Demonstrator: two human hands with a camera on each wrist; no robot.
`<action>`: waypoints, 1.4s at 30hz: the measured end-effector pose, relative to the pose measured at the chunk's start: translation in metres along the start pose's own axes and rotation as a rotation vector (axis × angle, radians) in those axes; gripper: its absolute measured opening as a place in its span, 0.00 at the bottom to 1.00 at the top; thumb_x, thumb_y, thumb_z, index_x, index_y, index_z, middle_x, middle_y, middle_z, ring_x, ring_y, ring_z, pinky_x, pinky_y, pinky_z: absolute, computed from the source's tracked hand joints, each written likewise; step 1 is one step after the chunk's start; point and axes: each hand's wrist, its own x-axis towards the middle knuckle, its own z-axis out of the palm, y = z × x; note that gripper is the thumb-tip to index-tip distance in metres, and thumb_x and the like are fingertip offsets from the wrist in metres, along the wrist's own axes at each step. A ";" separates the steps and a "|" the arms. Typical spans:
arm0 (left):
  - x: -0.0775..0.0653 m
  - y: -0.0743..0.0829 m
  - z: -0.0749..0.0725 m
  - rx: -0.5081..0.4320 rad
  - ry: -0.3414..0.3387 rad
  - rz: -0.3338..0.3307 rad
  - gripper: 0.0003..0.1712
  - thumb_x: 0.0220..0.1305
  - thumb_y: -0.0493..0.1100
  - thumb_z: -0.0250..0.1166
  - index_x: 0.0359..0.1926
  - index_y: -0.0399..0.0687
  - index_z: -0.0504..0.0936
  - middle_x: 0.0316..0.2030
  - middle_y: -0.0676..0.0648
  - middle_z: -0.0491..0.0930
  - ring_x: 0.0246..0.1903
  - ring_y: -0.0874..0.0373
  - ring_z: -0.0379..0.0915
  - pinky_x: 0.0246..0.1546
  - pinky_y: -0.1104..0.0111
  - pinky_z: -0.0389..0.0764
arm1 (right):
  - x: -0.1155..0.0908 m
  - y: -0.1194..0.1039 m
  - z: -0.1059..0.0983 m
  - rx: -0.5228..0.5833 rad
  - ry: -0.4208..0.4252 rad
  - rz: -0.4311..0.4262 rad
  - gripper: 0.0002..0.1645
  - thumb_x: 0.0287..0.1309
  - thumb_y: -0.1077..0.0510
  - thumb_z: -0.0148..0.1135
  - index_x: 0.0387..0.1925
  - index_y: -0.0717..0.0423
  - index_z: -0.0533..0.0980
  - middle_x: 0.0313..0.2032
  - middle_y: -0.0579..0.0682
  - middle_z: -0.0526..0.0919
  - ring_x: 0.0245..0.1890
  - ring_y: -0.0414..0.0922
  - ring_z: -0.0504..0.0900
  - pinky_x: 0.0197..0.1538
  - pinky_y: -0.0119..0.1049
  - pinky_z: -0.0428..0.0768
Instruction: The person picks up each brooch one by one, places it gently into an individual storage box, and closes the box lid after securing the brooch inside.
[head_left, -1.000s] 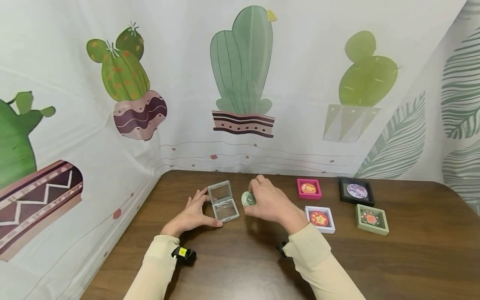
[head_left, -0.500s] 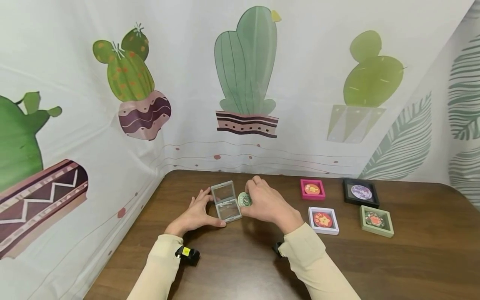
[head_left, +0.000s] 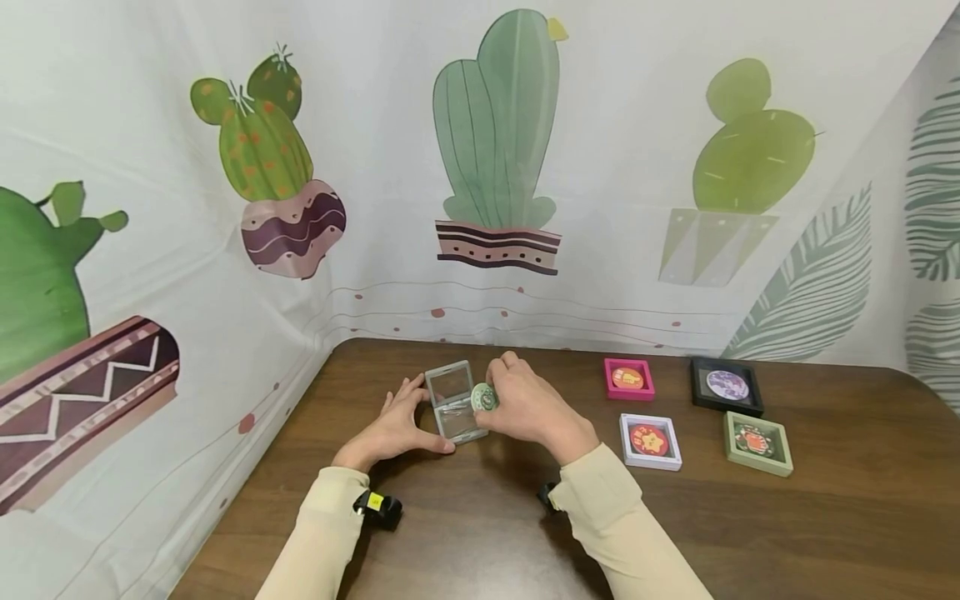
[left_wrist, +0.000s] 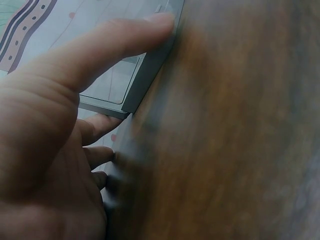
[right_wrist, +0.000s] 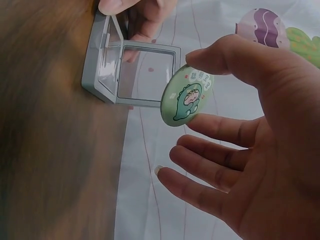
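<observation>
A grey hinged display case (head_left: 452, 414) lies unfolded on the table, with clear film in both halves. My left hand (head_left: 392, 428) holds it from the left, thumb along the near side of its base (left_wrist: 146, 82) and a fingertip by the hinge. Between thumb and index finger, my right hand (head_left: 534, 403) pinches a round green badge (right_wrist: 186, 97) with a cartoon dinosaur figure on it. The badge is tilted just over the right edge of the case, its printed face showing in the right wrist view. The other right fingers stretch out loosely.
On the right of the brown table (head_left: 840, 467) lie a pink case (head_left: 610, 394), a white case (head_left: 653, 462), a black case (head_left: 701, 396) and a pale green case (head_left: 757, 464), each with a round badge inside. A cactus-print cloth (head_left: 375, 167) hangs behind.
My right hand has carried the badge leftward, from beside the case to over its right edge. The left hand keeps its place on the case. The whole view has shifted slightly.
</observation>
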 end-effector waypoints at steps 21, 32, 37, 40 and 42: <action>-0.001 0.012 -0.004 0.018 -0.037 -0.052 0.50 0.45 0.57 0.85 0.62 0.33 0.76 0.82 0.29 0.46 0.82 0.33 0.29 0.78 0.39 0.29 | 0.013 -0.010 0.017 0.004 -0.003 0.002 0.25 0.54 0.52 0.71 0.48 0.61 0.75 0.41 0.51 0.70 0.38 0.46 0.72 0.35 0.37 0.77; 0.000 0.004 -0.001 -0.012 -0.002 -0.002 0.50 0.42 0.62 0.85 0.59 0.36 0.78 0.81 0.28 0.48 0.82 0.32 0.29 0.77 0.38 0.28 | 0.017 -0.008 0.032 0.029 0.005 0.062 0.25 0.57 0.52 0.73 0.49 0.63 0.74 0.43 0.53 0.70 0.39 0.47 0.72 0.39 0.39 0.78; 0.004 -0.005 0.002 0.000 0.002 -0.020 0.49 0.43 0.60 0.85 0.61 0.39 0.78 0.82 0.32 0.47 0.82 0.36 0.28 0.78 0.40 0.28 | 0.019 -0.005 0.039 0.027 -0.008 0.072 0.28 0.57 0.52 0.74 0.51 0.65 0.74 0.45 0.55 0.71 0.40 0.48 0.73 0.41 0.41 0.79; 0.003 -0.005 0.002 0.001 0.002 -0.025 0.47 0.43 0.58 0.85 0.61 0.40 0.78 0.82 0.33 0.47 0.82 0.37 0.28 0.78 0.40 0.27 | 0.019 -0.004 0.043 0.041 -0.019 0.080 0.29 0.57 0.52 0.74 0.53 0.66 0.74 0.47 0.56 0.71 0.41 0.48 0.73 0.43 0.41 0.80; 0.002 -0.001 0.001 0.003 -0.005 -0.031 0.47 0.43 0.57 0.85 0.61 0.40 0.78 0.82 0.32 0.47 0.82 0.36 0.28 0.78 0.40 0.27 | 0.019 -0.003 0.045 0.051 -0.027 0.086 0.30 0.58 0.52 0.74 0.54 0.67 0.74 0.49 0.57 0.71 0.42 0.48 0.73 0.44 0.41 0.80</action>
